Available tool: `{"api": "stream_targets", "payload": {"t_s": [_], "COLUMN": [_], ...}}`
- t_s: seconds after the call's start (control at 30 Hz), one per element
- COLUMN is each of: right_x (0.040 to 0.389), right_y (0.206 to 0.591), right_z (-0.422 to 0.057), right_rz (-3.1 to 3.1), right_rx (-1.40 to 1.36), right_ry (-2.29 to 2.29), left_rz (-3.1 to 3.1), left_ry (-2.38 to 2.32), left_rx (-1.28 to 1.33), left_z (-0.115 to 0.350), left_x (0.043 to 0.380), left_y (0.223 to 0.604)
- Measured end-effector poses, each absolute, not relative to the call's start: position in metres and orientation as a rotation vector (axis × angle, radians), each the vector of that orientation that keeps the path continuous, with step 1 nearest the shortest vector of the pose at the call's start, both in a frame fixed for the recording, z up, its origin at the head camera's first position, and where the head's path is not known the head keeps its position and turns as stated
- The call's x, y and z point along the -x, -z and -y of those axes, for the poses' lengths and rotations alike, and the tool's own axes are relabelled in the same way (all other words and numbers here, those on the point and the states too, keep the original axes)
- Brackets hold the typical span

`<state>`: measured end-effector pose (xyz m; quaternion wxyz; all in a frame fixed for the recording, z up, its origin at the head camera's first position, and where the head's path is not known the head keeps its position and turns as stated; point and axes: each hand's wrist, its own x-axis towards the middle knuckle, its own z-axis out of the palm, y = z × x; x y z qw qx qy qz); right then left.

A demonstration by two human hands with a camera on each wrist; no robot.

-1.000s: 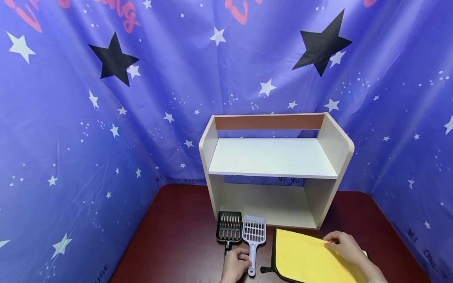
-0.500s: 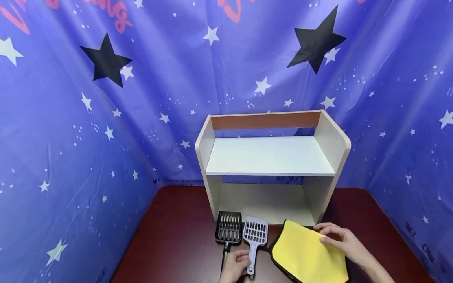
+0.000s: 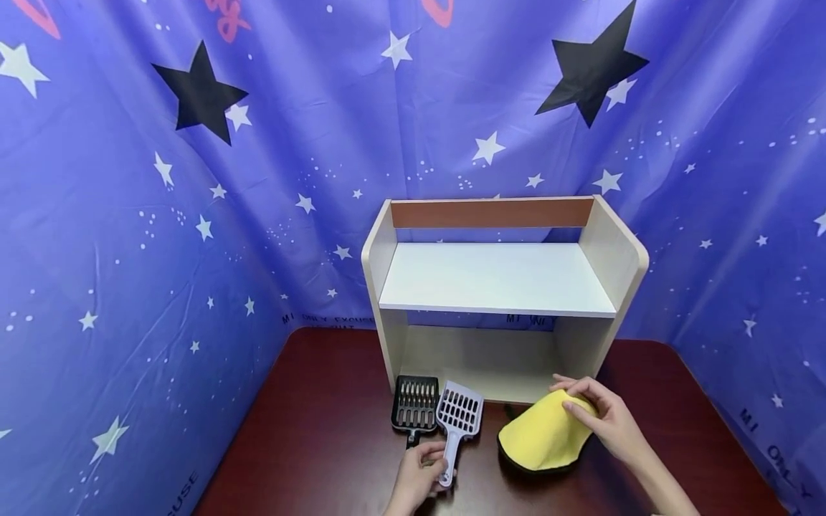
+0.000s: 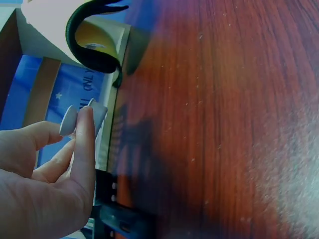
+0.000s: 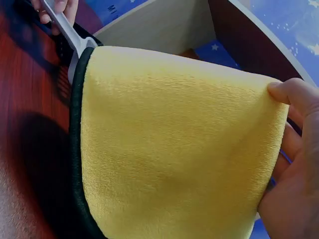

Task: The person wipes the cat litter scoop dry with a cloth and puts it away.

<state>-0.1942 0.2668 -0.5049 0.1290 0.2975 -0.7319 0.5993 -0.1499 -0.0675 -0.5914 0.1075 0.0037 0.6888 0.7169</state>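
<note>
My left hand (image 3: 416, 476) pinches the handle of a light purple slotted litter scoop (image 3: 459, 410), which is tilted up off the table. Beside it on the left lies a black slotted scoop (image 3: 415, 403), its handle partly hidden behind the left hand. In my right hand (image 3: 609, 416), a yellow cloth (image 3: 548, 433) with a black edge hangs between thumb and fingers, raised above the table. The right wrist view shows the cloth (image 5: 179, 134) folded over, with the thumb pressing its upper corner.
A cream two-level shelf unit (image 3: 497, 279) stands behind both scoops and the cloth. The dark red table (image 3: 310, 416) extends to both sides. Blue star-printed curtains (image 3: 323, 143) enclose the back and sides.
The right hand has lifted the yellow cloth off the table, and it now hangs folded. The left hand has raised and tilted the purple scoop; the black scoop stays put.
</note>
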Motion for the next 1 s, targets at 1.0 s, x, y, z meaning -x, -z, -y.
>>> {"api": "stream_targets", "payload": {"t_s": [1.0], "right_x": [0.198], "right_y": [0.468], "right_z": [-0.248], "right_rz": [2.370], "right_rx": [-0.838], "right_ry": [-1.235], "left_rz": [-1.930], "left_ry": [-2.247], "left_rx": [-0.113], "left_z": [0.088], "left_x": [0.170], "left_y": [0.538]}}
